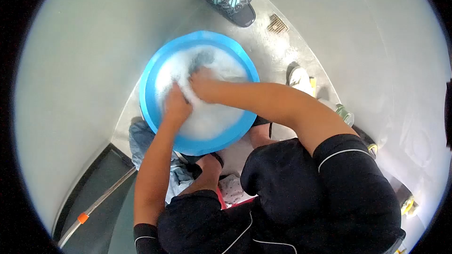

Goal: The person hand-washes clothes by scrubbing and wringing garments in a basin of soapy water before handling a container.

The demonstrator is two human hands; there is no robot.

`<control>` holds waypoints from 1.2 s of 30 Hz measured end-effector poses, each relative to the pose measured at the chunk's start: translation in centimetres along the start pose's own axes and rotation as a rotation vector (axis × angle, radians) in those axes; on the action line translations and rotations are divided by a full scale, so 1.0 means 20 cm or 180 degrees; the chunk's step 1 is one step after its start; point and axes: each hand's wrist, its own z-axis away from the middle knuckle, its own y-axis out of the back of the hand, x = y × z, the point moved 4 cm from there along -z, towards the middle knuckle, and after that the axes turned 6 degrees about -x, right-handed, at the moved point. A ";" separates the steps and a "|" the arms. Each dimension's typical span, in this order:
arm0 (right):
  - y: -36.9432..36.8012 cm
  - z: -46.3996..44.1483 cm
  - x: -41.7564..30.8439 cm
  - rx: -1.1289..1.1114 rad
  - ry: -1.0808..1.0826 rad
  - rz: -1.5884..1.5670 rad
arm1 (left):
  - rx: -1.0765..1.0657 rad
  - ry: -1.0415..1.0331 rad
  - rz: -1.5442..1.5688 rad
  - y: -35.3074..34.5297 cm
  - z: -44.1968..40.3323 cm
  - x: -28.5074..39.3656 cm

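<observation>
A round blue basin (150, 87) full of white suds (207, 117) stands on the floor between my feet. Both my hands are inside it, close together. My left hand (178, 104) is closed, with its fingertips down in the foam. Just to its right, my right hand (203, 84) is also curled shut and slightly blurred by motion. A pale, foam-covered cloth (187, 93) appears stretched between the two fists, though suds hide most of it. Behind my right hand a greyish patch (203, 58) shows through the foam.
Dark slippers (230, 2) lie beyond the basin, near a floor drain (277, 24). White shoes (300, 79) and a clear bottle (345, 115) line the right wall. Blue denim clothing (140, 141) lies left of the basin. A metal pole with an orange ring (83, 218) leans at lower left.
</observation>
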 end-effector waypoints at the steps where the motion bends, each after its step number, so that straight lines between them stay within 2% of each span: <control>1: 0.00 -0.01 -0.02 -0.0466 0.0333 -0.0248 | -0.0166 0.0114 -0.0677 -0.09 -0.03 -0.04; 2: -0.19 -0.08 0.02 -0.0697 0.0076 -0.0451 | -0.0338 0.0071 -0.1180 -0.14 -0.05 -0.08; 3: -0.13 -0.08 0.03 -0.0651 0.0065 -0.0428 | -0.0292 0.0052 -0.1198 -0.16 -0.06 -0.14; 5: 0.07 0.00 0.05 -0.1139 0.0255 -0.0562 | -0.0531 -0.0330 -0.0502 -0.16 -0.06 -0.22; 7: 0.35 0.13 0.03 -0.0877 0.0313 -0.0844 | -0.0468 -0.0434 -0.0374 0.06 0.04 -0.09; 8: 0.50 0.19 0.00 -0.0680 0.0395 -0.1177 | -0.0588 -0.0692 -0.0043 0.14 0.08 -0.03; 10: 0.76 0.26 -0.08 -0.0734 0.0692 -0.1114 | -0.0751 -0.1038 0.0863 0.37 0.24 0.14; 11: 0.90 0.31 -0.13 -0.0844 0.0969 -0.1075 | -0.0677 -0.1079 0.0808 0.51 0.32 0.20; 13: 1.20 0.44 -0.22 -0.0745 0.1071 -0.1117 | -0.0868 -0.1037 0.0829 0.70 0.45 0.31; 14: 1.34 0.52 -0.28 -0.0753 0.1185 -0.1207 | -0.1069 -0.1158 0.1117 0.74 0.46 0.30; 17: 1.71 0.67 -0.41 -0.0444 0.1331 -0.1219 | -0.0926 -0.1294 0.0837 1.14 0.71 0.56; 19: 1.96 0.80 -0.47 -0.0485 0.1248 -0.1287 | -0.0777 -0.1340 0.1045 1.35 0.88 0.68; 21: 2.17 0.90 -0.51 -0.0135 0.1541 -0.1667 | -0.0773 -0.1346 0.1076 1.52 1.06 0.80; 23: 2.41 1.05 -0.60 -0.0158 0.1510 -0.1614 | -0.0495 -0.1631 0.1038 1.55 1.15 0.83; 25: 2.57 1.18 -0.66 -0.0093 0.1379 -0.1865 | 0.0273 -0.1805 0.2929 1.54 1.26 0.89; 26: 2.65 1.21 -0.70 -0.0038 0.1374 -0.1785 | 0.0615 -0.1807 0.2600 1.52 1.26 0.87; 27: 2.70 1.24 -0.72 0.0069 0.1272 -0.1974 | 0.0656 -0.1887 0.2575 1.45 1.24 0.89; 29: 2.75 1.26 -0.76 0.0198 0.1130 -0.2108 | 0.0697 -0.2656 0.3421 1.36 1.19 0.94; 30: 2.74 1.23 -0.77 0.0312 0.1137 -0.2786 | 0.0689 -0.2710 0.3440 1.36 1.19 0.98; 32: 2.71 1.20 -0.80 0.0330 0.1149 -0.3820 | 0.0332 -0.2378 0.3424 1.30 1.19 1.03; 33: 2.68 1.17 -0.81 0.0287 0.1112 -0.3816 | 0.0325 -0.2363 0.3476 1.28 1.18 1.03; 35: 2.63 1.08 -0.81 0.0287 0.1197 -0.4477 | 0.0335 -0.1833 0.3433 1.27 1.12 1.01; 36: 2.59 1.04 -0.79 0.0276 0.1159 -0.4480 | 0.0319 -0.1944 0.3891 1.28 1.11 1.01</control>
